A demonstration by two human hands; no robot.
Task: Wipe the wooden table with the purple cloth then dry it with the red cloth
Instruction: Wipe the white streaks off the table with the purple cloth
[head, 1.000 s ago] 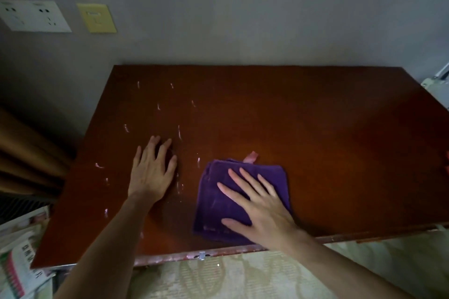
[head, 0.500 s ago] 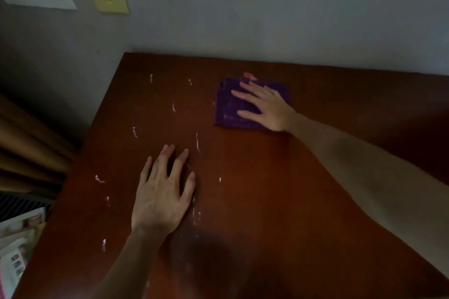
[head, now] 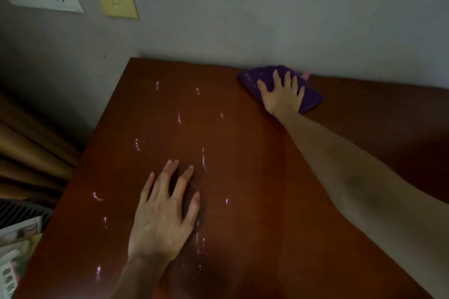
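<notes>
Folded purple cloth (head: 308,94): on reddish-brown wooden table (head: 255,177), against grey wall (head: 267,19); right hand (head: 283,97) flat atop, fingers spread. Left hand (head: 162,218): flat on table nearer the camera, fingers apart, empty.

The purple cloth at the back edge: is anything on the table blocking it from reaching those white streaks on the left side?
Nothing visible blocks it. The right hand presses the purple cloth flat; bare table lies between it and the white streaks. Only the left hand rests among the nearer streaks.

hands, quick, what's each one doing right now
Left hand: open, flat on the brown wooden table, holding nothing.
Right hand: open, pressed flat on the folded purple cloth.
</notes>
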